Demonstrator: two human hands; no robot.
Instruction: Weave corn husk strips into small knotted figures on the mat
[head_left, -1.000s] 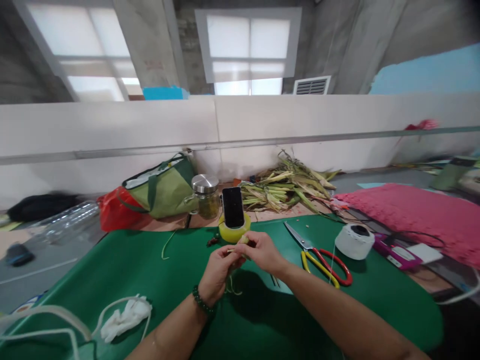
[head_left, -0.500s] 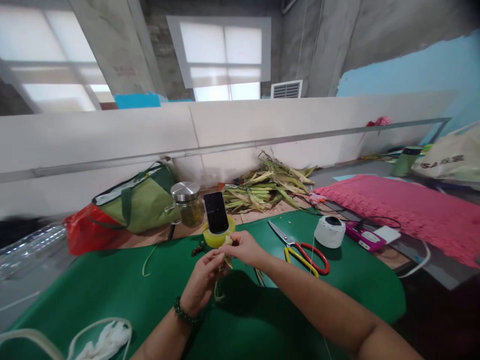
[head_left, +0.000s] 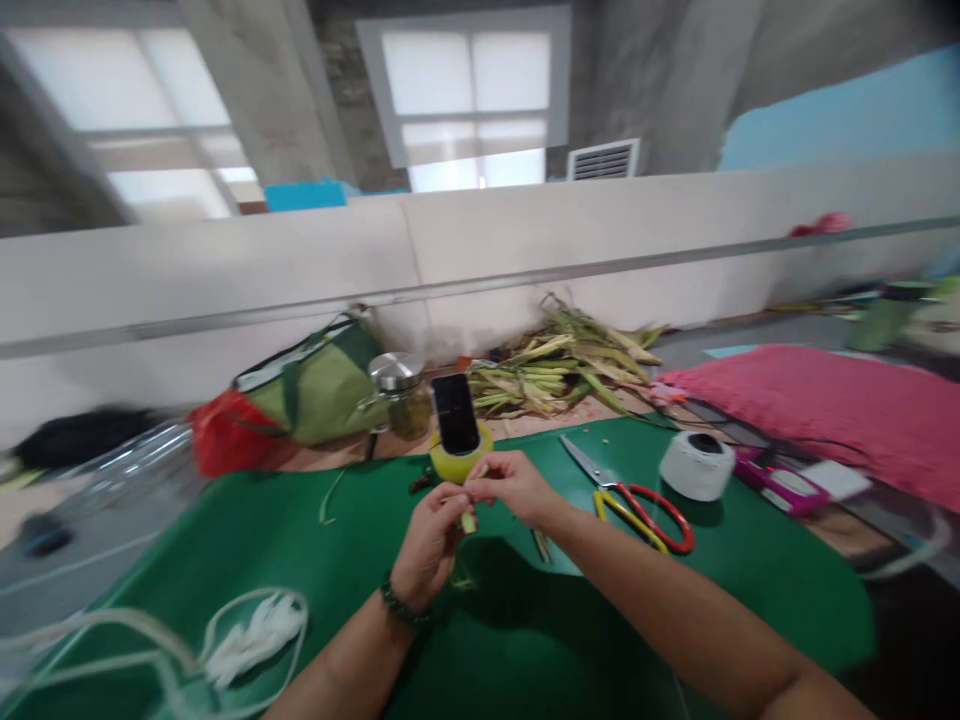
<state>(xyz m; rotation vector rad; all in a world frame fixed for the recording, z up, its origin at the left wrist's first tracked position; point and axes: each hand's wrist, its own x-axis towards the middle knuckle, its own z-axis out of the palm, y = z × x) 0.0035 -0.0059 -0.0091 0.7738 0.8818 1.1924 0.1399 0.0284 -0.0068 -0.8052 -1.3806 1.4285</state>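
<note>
Both hands meet above the green mat (head_left: 360,570), pinching a pale green plant strip (head_left: 469,523) between them. My left hand (head_left: 426,545), below a dark beaded bracelet, grips the strip's lower part; thin ends hang beneath its fingers. My right hand (head_left: 517,488) pinches the strip's upper end with thumb and forefinger. Just beyond the fingers a phone (head_left: 455,415) leans upright in a yellow tape roll (head_left: 457,466). Scissors (head_left: 637,505) with red and yellow handles lie to the right of my right hand, beside a white thread spool (head_left: 696,467).
A heap of plant leaves and stalks (head_left: 555,370) lies against the wall. Left of it are a lidded glass jar (head_left: 406,408) and a green bag (head_left: 330,390). Pink cloth (head_left: 817,410) and a purple power strip (head_left: 776,480) occupy the right. White cord (head_left: 255,635) lies front left.
The view has swung left, so everything sits further right. Both hands stay together on the plant strip, and more of its pale piece shows below the fingers.
</note>
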